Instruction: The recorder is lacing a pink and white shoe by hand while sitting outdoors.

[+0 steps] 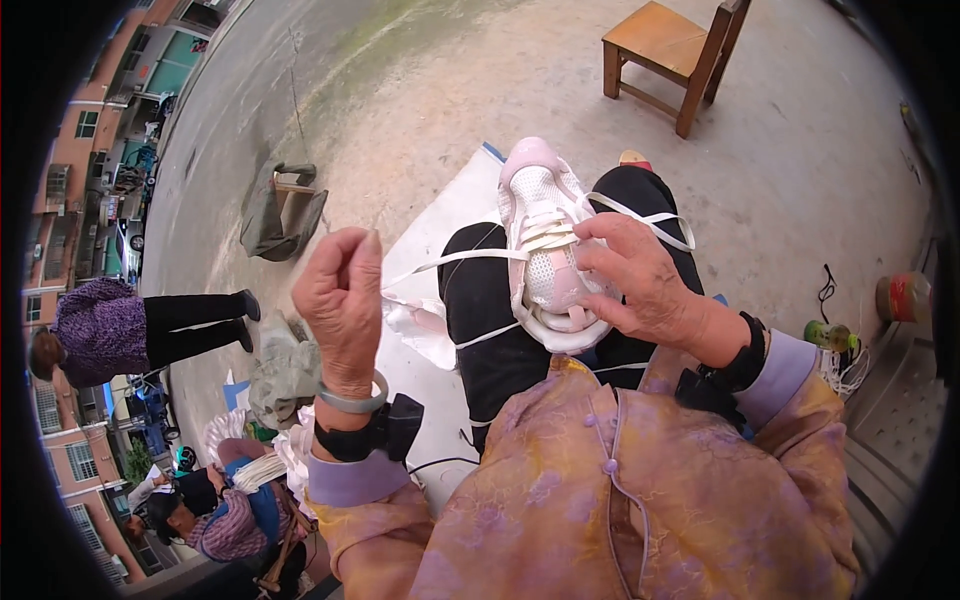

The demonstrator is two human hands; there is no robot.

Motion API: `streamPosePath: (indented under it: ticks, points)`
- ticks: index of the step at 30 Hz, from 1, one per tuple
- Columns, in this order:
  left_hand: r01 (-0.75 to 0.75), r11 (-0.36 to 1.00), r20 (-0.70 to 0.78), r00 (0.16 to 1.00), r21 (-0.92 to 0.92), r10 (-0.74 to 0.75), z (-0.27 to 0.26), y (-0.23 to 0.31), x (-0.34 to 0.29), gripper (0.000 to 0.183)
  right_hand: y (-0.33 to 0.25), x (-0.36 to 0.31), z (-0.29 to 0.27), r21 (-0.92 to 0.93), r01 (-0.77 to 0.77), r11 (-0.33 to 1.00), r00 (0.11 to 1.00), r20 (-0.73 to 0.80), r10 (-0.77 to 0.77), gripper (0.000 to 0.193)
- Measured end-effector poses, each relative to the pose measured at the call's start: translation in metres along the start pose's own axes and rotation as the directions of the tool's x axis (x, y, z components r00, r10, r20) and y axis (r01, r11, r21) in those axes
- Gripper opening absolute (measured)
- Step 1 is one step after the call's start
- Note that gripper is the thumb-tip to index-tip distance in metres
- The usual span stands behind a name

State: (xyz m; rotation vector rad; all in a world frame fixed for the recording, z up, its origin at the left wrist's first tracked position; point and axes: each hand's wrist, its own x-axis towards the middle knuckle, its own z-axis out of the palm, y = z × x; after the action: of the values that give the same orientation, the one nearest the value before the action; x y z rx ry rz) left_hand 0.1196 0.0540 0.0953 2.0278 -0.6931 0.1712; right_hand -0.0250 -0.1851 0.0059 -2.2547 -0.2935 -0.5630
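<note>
A white and pink sneaker (551, 285) rests across my black-trousered knees, toe pointing away from me. White laces cross its front. One white shoelace (470, 257) stretches from the left side to my left hand (345, 290), whose fingers are closed; the hand hides the lace's far part. My right hand (640, 275) reaches over the sneaker's right side with fingers bent and apart, the fingertips by the laces and the thumb near the tongue. Another length of lace loops over my right knee (655, 215). A pink and white piece (425, 325), partly hidden, lies beside my left knee.
A white sheet (440, 200) lies under my legs. Ahead to the right stands a wooden chair (665, 45). A dark green bag (282, 215) is on the concrete at left. A person (120, 325) stands at left; others sit lower left. Bottles (830, 335) are at right.
</note>
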Motion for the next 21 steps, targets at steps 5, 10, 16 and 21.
streamPosePath:
  ticks: [5, 10, 16, 21]
  points:
    - [-0.421, 0.888, 0.317, 0.881, 0.186, 0.351, 0.078, -0.002, -0.032, 0.011, -0.003, 0.005, 0.013, -0.166, 0.102, 0.981, 0.994, 0.049, -0.095, 0.029]
    - [-0.547, 0.783, 0.357, 0.824, 0.295, 0.441, 0.106, -0.005, -0.041, 0.011, -0.006, 0.005, 0.021, -0.467, 0.208, 0.859, 0.978, 0.104, -0.180, 0.027]
    - [-0.505, 0.785, 0.397, 0.844, 0.358, 0.361, 0.107, -0.013, -0.049, 0.010, 0.005, 0.006, 0.021, -0.588, 0.163, 0.792, 0.986, 0.081, -0.142, 0.025]
    - [-0.429, 0.830, 0.358, 0.883, 0.357, 0.303, 0.109, -0.012, -0.050, 0.009, 0.002, 0.007, 0.024, -0.508, 0.084, 0.857, 0.996, 0.040, -0.073, 0.023]
